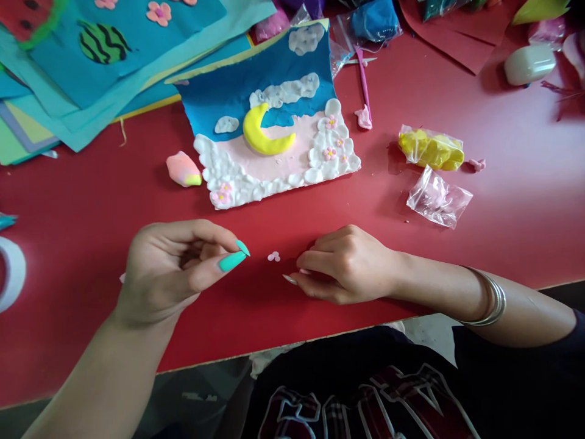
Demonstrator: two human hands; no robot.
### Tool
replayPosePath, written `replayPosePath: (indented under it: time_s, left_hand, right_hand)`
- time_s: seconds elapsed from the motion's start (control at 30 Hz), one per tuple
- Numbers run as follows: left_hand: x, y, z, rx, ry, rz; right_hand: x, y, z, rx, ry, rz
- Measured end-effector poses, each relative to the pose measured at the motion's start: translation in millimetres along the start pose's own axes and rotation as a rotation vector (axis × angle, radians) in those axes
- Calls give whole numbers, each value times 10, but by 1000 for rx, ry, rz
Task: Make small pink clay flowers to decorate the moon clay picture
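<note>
pink petals (273,256) lie clustered, widest sideways, one pointing away

- One camera, worn on the head, looks forward and down.
- It faces across the counter (233,323), with the wearer's shirt (365,390) at the bottom edge.
- Both the left hand (169,271) and right hand (350,265) show close, mid-view.

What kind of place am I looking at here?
Probably a craft room or classroom. A blue, pink and white clay-like picture lies on a shiny red tabletop, near a clear plastic bag of yellow modelling material and a thin purple-pink stick-shaped tool.
</note>
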State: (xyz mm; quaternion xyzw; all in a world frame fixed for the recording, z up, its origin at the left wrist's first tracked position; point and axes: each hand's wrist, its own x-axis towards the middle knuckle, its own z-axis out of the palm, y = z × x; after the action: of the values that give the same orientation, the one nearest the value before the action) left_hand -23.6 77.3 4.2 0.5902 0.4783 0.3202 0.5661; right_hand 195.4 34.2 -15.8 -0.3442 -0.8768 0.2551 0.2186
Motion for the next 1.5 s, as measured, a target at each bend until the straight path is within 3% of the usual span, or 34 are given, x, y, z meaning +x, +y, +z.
replayPosePath:
  time_s: [0.3, 1.0, 1.17, 1.37, 1.5]
  left_hand:
    - [17, -16, 27, 42, 17, 67]
    - [22, -70, 12, 18, 48, -9]
    - [-37, -51, 63, 183, 56, 179]
    - [-64, 13, 204, 644, 10, 601]
    - [-61, -3, 219, 820, 50, 646]
  right_hand:
    - [-3, 3, 5, 3, -1, 0]
    - [9, -3, -18, 86, 14, 36]
    - [52, -15, -73, 238, 34, 125]
    - [106, -10, -128, 356, 76, 260]
    - [93, -12, -93, 371, 89, 233]
